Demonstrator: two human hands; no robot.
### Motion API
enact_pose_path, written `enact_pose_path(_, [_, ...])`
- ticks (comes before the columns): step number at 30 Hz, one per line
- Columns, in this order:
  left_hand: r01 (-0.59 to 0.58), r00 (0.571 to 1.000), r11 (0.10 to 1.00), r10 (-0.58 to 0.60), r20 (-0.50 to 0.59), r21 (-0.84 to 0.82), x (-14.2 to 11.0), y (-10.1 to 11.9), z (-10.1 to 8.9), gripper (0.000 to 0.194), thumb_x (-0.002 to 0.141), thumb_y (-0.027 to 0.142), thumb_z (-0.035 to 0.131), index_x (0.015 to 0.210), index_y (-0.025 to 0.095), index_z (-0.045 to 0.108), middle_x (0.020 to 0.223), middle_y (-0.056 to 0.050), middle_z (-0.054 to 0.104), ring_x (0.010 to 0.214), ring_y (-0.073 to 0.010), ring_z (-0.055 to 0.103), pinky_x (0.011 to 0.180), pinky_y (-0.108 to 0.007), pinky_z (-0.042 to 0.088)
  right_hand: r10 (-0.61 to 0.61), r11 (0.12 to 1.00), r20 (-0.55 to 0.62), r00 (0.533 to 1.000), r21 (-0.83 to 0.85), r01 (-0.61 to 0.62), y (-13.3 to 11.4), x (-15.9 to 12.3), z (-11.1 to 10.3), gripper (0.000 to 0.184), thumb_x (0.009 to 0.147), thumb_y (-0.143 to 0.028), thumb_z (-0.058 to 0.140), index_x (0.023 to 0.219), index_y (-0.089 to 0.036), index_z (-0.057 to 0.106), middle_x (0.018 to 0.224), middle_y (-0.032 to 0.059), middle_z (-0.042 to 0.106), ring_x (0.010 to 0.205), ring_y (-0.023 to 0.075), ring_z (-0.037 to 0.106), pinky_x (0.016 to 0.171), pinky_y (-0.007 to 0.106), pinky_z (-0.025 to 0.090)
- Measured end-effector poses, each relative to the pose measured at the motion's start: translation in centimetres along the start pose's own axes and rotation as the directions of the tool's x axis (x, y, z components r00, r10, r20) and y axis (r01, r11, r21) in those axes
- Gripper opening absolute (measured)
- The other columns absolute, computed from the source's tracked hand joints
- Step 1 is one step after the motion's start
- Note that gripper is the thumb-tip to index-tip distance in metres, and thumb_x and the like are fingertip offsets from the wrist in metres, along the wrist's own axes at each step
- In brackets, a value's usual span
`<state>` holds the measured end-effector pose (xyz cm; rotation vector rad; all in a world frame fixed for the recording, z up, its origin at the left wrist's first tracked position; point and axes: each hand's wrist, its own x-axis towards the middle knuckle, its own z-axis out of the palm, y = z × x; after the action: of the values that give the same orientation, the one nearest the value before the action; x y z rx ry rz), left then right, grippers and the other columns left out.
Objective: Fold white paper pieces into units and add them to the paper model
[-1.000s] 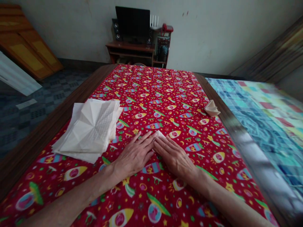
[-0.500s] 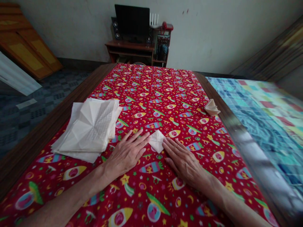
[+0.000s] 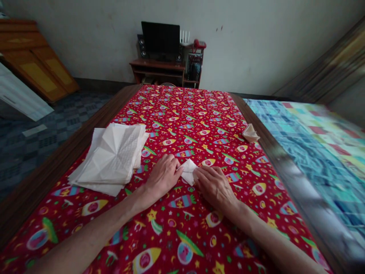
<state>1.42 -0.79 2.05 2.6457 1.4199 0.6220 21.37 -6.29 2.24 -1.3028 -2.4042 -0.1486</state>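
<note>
A small white piece of folded paper, roughly diamond-shaped with creases across it, lies on the red patterned cloth between my hands. At its left corner, the curled fingers and thumb of my left hand pinch the edge. My right hand is over the right corner, fingers bent together and closed on it; the thumb is mostly hidden beneath. A stack of creased white paper sheets lies to the left of my left hand. Toward the right edge of the cloth stands a folded paper piece.
The red cloth covers a dark wooden surface whose edges show on both sides. A bed with a checked cover adjoins on the right. Beyond the far end are a desk and a monitor; a wooden cabinet stands left.
My left fingers, outstretched before, have curled in and pinch the paper's left corner. The right fingers have bent over its right corner. The view has tilted up slightly.
</note>
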Motion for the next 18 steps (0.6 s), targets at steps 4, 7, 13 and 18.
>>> enact_pose_path(4, [0.015, 1.000, 0.992, -0.012, 0.023, -0.123, 0.8, 0.0, 0.7, 0.022, 0.087, 0.028, 0.054, 0.067, 0.018, 0.054, 0.072, -0.002, 0.057, 0.070, -0.0155, 0.054, 0.067, -0.028, 0.044, 0.049, 0.996, 0.011, 0.999, -0.071, -0.048, 0.0, 1.6, -0.3, 0.026, 0.094, -0.033, 0.048, 0.110, -0.017, 0.059, 0.088, 0.0082, 0.070, 0.084, 0.0215, 0.061, 0.076, 0.037, 0.038])
enact_pose_path(7, [0.049, 0.998, 0.963, -0.040, 0.037, -0.264, 1.3, 0.0, 0.5, 0.025, 0.089, 0.028, 0.051, 0.066, 0.018, 0.053, 0.069, 0.000, 0.057, 0.064, -0.0136, 0.054, 0.061, -0.026, 0.042, 0.073, 0.993, 0.033, 0.997, -0.099, -0.069, -0.5, 2.8, -0.6, 0.035, 0.093, -0.040, 0.047, 0.114, -0.014, 0.058, 0.079, 0.0069, 0.069, 0.075, 0.0208, 0.060, 0.070, 0.034, 0.036])
enact_pose_path(13, [0.051, 0.998, 0.867, -0.061, -0.004, -0.496, 1.7, 1.1, -1.0, 0.029, 0.094, 0.027, 0.038, 0.072, 0.018, 0.054, 0.073, -0.002, 0.060, 0.071, -0.0145, 0.058, 0.069, -0.027, 0.047, 0.147, 0.981, 0.043, 0.988, 0.119, -0.151, -1.5, 3.9, -0.7, 0.037, 0.092, -0.040, 0.047, 0.117, -0.014, 0.058, 0.073, 0.0062, 0.069, 0.062, 0.0161, 0.060, 0.059, 0.027, 0.036])
enact_pose_path(18, [0.014, 0.975, 0.851, -0.128, -0.183, -0.525, 1.2, 1.2, -1.0, 0.020, 0.094, 0.029, 0.040, 0.103, 0.017, 0.053, 0.107, -0.009, 0.058, 0.103, -0.0186, 0.056, 0.091, -0.032, 0.046, 0.497, 0.595, 0.021, 0.868, 0.720, -0.358, -0.7, 4.0, -0.3, 0.031, 0.089, -0.035, 0.050, 0.110, -0.020, 0.066, 0.088, 0.0058, 0.072, 0.070, 0.0164, 0.065, 0.061, 0.026, 0.046])
